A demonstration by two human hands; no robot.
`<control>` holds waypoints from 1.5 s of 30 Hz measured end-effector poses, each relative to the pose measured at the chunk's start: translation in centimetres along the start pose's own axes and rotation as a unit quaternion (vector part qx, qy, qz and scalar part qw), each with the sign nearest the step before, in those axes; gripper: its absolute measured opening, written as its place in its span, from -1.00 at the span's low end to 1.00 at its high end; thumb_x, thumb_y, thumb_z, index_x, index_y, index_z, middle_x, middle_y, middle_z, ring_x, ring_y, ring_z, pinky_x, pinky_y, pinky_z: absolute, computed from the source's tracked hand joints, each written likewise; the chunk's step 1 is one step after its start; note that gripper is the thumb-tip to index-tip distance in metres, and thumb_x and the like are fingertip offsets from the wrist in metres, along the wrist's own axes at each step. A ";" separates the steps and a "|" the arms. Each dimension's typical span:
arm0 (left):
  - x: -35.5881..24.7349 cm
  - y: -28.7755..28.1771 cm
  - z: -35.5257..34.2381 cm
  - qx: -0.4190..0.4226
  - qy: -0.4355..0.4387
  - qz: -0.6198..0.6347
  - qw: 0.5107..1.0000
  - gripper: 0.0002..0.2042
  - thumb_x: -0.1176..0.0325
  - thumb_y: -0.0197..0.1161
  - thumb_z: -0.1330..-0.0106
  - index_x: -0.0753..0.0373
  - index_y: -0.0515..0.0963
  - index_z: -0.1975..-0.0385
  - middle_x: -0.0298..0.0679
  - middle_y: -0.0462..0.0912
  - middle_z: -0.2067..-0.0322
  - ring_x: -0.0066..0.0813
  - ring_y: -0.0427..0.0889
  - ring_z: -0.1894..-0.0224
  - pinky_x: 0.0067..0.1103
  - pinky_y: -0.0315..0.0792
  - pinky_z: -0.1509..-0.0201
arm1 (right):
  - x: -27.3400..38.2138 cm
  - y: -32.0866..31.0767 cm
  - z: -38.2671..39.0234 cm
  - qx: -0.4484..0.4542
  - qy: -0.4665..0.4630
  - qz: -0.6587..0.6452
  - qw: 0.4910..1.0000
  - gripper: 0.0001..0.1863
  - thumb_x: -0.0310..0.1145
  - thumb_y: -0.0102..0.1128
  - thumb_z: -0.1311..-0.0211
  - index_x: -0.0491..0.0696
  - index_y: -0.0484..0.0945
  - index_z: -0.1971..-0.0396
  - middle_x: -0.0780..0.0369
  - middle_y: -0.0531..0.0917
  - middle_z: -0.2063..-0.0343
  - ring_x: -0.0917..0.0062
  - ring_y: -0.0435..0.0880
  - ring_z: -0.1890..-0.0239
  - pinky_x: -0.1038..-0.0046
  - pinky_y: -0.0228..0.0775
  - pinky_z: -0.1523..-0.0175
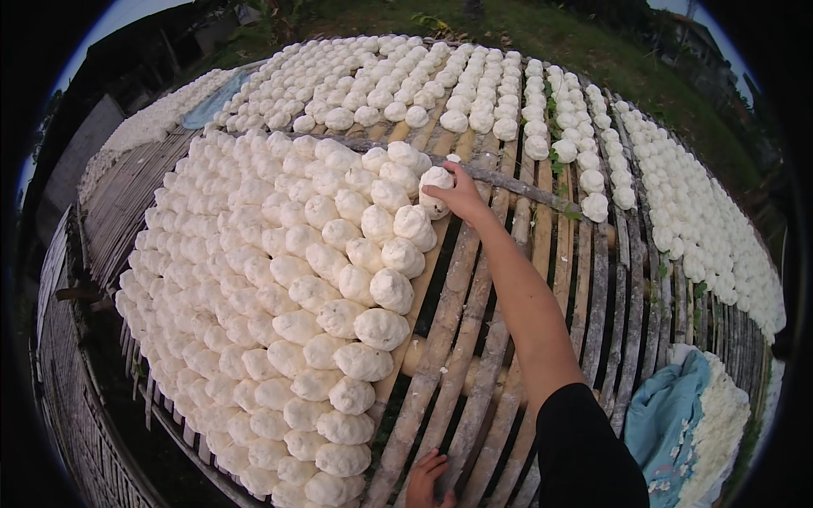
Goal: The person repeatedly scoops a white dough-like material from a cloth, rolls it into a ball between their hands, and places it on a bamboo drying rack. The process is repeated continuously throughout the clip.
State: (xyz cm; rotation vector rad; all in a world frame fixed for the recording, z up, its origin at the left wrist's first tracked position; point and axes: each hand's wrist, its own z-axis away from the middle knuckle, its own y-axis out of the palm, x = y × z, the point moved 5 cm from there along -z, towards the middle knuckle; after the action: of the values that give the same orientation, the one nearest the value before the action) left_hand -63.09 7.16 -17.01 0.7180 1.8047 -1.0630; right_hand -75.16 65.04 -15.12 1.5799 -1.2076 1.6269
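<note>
My right hand (pixel 460 196) reaches far out over the bamboo rack and is closed round a white dough-like ball (pixel 435 188). That ball sits at the far right corner of a dense block of similar white balls (pixel 292 271), next to the end of its row. At the near edge, my left hand (pixel 428 481) rests low over the slats, fingers apart, with nothing in it. Only part of the left hand shows. Bare bamboo slats (pixel 474 330) run between the block and my right arm.
A thin wooden pole (pixel 525 188) lies across the slats beyond the block. Past it stand more rows of white balls (pixel 483 93), with another group (pixel 703 220) at the right. A blue cloth (pixel 665 411) with crumbly white mass (pixel 718 423) lies at the near right.
</note>
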 end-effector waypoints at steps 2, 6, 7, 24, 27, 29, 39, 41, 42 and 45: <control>0.0 0.0 -0.1 0.004 0.006 0.003 1.000 -0.56 0.57 0.28 -0.21 0.42 0.56 -0.14 0.15 0.64 -0.17 0.14 0.64 -0.19 -0.22 0.57 -0.24 | 0.8 -0.6 0.4 0.014 -0.034 -0.018 0.999 0.03 -0.15 0.69 -0.05 -0.15 0.31 -0.47 0.01 0.59 -0.28 0.30 0.62 -0.28 0.30 0.52 -0.28; 0.1 -0.1 0.2 0.001 0.016 0.023 1.000 -0.58 0.57 0.28 -0.24 0.44 0.55 -0.14 0.17 0.64 -0.16 0.16 0.64 -0.19 -0.21 0.58 -0.24 | 0.6 1.1 1.1 0.119 -0.045 0.037 0.991 -0.03 0.07 0.44 -0.28 -0.15 0.23 -0.52 -0.04 0.47 -0.39 0.25 0.52 -0.38 0.28 0.35 -0.43; 0.1 -0.1 0.3 0.001 0.013 0.026 1.000 -0.58 0.57 0.27 -0.25 0.44 0.55 -0.15 0.17 0.64 -0.16 0.17 0.64 -0.19 -0.20 0.57 -0.24 | 0.0 1.6 1.1 0.110 -0.017 0.022 0.994 -0.04 0.14 0.31 -0.36 -0.15 0.20 -0.54 -0.07 0.42 -0.43 0.23 0.46 -0.44 0.27 0.26 -0.50; 3.1 1.6 2.5 0.039 0.067 -0.021 0.997 -0.49 0.25 0.15 -0.29 0.46 0.45 -0.16 0.16 0.48 -0.24 0.18 0.40 -0.41 -0.09 0.23 -0.51 | 4.3 -11.3 49.4 -0.037 0.179 -0.241 0.953 -0.36 0.02 0.01 -0.67 -0.20 0.43 -0.42 0.09 0.57 -0.36 0.40 0.51 -0.43 0.36 0.43 -0.34; 3.2 1.8 2.2 0.062 0.081 -0.054 0.993 -0.53 0.37 0.15 -0.24 0.44 0.44 -0.15 0.14 0.48 -0.20 0.14 0.42 -0.37 -0.11 0.23 -0.51 | 8.0 -19.4 68.7 -0.082 0.283 -0.275 0.915 -0.40 -0.03 0.04 -0.66 -0.13 0.40 -0.45 0.13 0.63 -0.30 0.42 0.63 -0.32 0.37 0.48 -0.28; 3.4 1.5 2.0 0.053 0.053 -0.052 0.996 -0.65 0.49 0.24 -0.27 0.42 0.44 -0.04 0.08 0.48 -0.12 0.05 0.44 -0.33 -0.21 0.24 -0.48 | 10.8 -26.1 79.2 -0.180 0.303 -0.243 0.904 -0.42 -0.05 0.05 -0.65 -0.15 0.43 -0.42 0.13 0.66 -0.26 0.42 0.67 -0.26 0.39 0.50 -0.25; -4.6 8.4 11.6 0.046 -0.091 0.094 0.990 -0.82 0.45 0.27 -0.54 0.23 0.37 0.23 -0.12 0.52 -0.02 -0.42 0.53 0.00 -0.46 0.46 -0.15 | 6.4 -61.0 99.0 -0.538 0.195 0.106 0.813 -0.51 -0.18 0.14 -0.54 -0.20 0.57 -0.27 0.10 0.76 -0.09 0.32 0.75 -0.08 0.33 0.56 -0.16; -7.4 11.2 14.5 0.059 -0.080 0.122 0.988 -0.83 0.46 0.28 -0.54 0.24 0.38 0.22 -0.12 0.55 -0.02 -0.43 0.53 0.00 -0.48 0.45 -0.14 | 5.1 -67.2 97.0 -0.492 0.185 0.229 0.819 -0.45 -0.16 0.21 -0.47 -0.22 0.54 -0.30 0.03 0.69 -0.17 0.21 0.69 -0.17 0.30 0.53 -0.23; -8.4 12.6 15.7 0.060 -0.094 0.125 0.986 -0.87 0.41 0.27 -0.56 0.23 0.43 0.17 -0.16 0.57 -0.04 -0.46 0.53 0.00 -0.50 0.42 -0.15 | 4.4 -70.0 95.3 -0.468 0.180 0.273 0.821 -0.40 -0.14 0.24 -0.43 -0.22 0.52 -0.32 -0.02 0.64 -0.24 0.14 0.64 -0.25 0.27 0.51 -0.29; -10.7 15.2 18.8 0.070 -0.167 0.090 0.979 -0.85 0.30 0.25 -0.59 0.21 0.50 0.05 -0.26 0.60 -0.09 -0.51 0.55 -0.04 -0.51 0.41 -0.13 | 3.1 -76.6 89.6 -0.391 0.176 0.522 0.737 -0.28 -0.16 0.25 -0.32 -0.21 0.40 -0.41 -0.06 0.35 -0.47 0.07 0.35 -0.49 0.14 0.32 -0.48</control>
State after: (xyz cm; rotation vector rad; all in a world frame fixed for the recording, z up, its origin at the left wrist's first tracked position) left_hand -38.65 -2.85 -17.29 0.7239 1.3631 -1.1229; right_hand 32.80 18.82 -4.85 -0.0505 -2.3137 1.4609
